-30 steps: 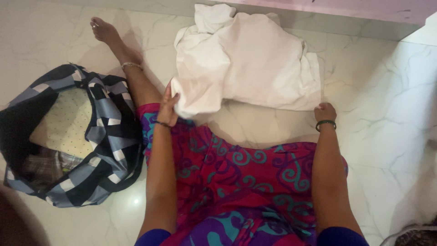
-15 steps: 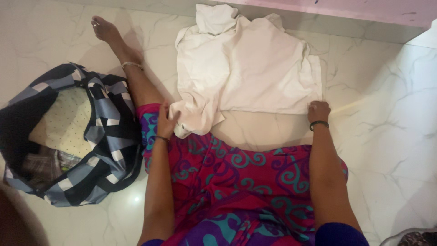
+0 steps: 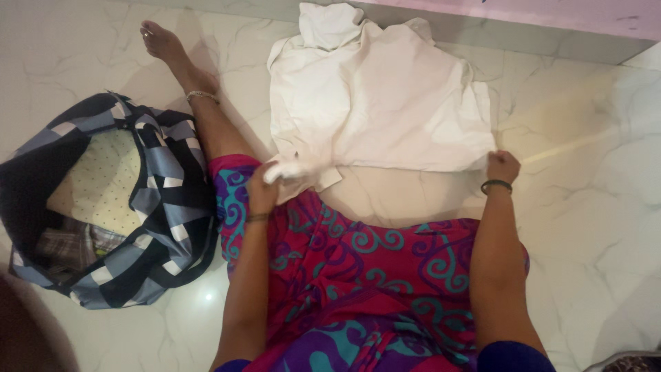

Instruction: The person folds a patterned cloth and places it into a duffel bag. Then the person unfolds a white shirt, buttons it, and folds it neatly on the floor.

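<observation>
The white cloth (image 3: pixel 382 96) lies on the marble floor (image 3: pixel 585 227) straight ahead of the person, its near edge running left to right between both hands. The left hand (image 3: pixel 263 189) pinches the near left corner; the right hand (image 3: pixel 502 167) grips the near right corner.

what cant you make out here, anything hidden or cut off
Head view only:
- Fingertips of the left hand: wrapped in the near corner of the crumpled white cloth garment on the marble floor.
- Grip of the right hand: fingers curl under the garment's other corner.
- Contents of the blue, black and white checked fabric bag: partly shadowed, covered by a dotted cream cloth.
- Bottom right corner: a dark object cut off by the edge.
</observation>
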